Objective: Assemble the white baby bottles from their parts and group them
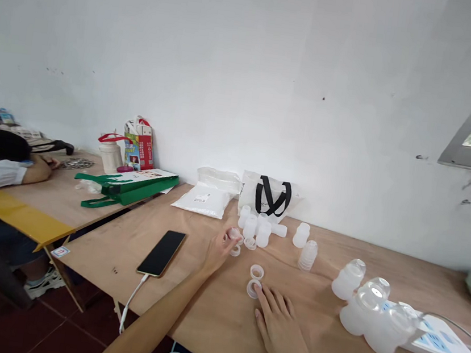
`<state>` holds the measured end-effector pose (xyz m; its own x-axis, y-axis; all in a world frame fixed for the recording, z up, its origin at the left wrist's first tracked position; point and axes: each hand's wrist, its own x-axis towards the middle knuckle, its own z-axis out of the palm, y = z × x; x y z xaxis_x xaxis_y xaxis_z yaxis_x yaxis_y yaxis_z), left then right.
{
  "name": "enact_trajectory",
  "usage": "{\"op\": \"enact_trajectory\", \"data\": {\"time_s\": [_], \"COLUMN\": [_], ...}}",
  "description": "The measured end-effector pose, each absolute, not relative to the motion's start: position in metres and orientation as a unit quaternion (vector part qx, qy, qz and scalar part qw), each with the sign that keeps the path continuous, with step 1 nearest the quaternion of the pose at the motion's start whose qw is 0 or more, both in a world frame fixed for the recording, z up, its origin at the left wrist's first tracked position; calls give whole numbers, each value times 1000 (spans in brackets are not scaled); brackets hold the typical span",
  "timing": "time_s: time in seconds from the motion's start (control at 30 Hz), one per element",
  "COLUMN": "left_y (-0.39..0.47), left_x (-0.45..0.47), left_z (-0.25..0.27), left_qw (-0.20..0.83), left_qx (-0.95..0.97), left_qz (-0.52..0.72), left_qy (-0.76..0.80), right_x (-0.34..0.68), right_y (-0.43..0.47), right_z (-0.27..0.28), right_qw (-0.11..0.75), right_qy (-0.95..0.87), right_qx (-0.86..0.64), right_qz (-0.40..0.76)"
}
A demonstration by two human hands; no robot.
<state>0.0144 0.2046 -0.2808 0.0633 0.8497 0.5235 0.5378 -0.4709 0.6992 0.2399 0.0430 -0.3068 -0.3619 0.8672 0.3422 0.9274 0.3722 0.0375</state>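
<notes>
My left hand (220,248) reaches forward and pinches a translucent white screw ring (234,233) between thumb and fingers. Beside it more white rings (250,243) lie on the table, in front of a cluster of frosted bottles (263,234). My right hand (277,322) rests on the wood with fingers stretched out. Its index fingertip touches the edge of a ring (253,288), and another ring (257,272) lies just behind that one. Off to the right stand several frosted bottles with clear domed caps (378,288).
A phone with a white cable (162,253) lies left of my hands. A white plastic package (204,199) and a white bag with black handles (274,195) are by the wall. Loose bottles (307,255) stand mid-table; a white box (446,345) lies right. Another person's arm (39,169) rests on the left table.
</notes>
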Motion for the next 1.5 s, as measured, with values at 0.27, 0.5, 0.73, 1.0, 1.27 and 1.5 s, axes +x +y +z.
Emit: {"op": "enact_trajectory", "data": {"time_s": [0.27,0.5,0.73,1.0,1.27,1.5], "left_y": [181,183,191,203,205,199], "left_x": [23,21,17,19,19,16], "left_z": [-268,-265,-277,-286,-292,-285], "left_qw": [186,190,210,248,264,254], "left_qx": [872,878,874,854,846,844], "left_qz": [300,290,271,300,298,294], "left_qy": [339,329,345,345,354,370], "right_x": [240,239,239,239,240,239], "right_y": [43,42,42,43,43,40], "right_z": [-308,-305,-304,-306,-305,-303], "right_qw": [132,123,114,130,138,138], "right_qy": [-814,-814,-816,-817,-815,-818], "right_qx": [-554,-559,-560,-555,-558,-554], "right_qz": [-112,-97,-88,-86,-78,-67]}}
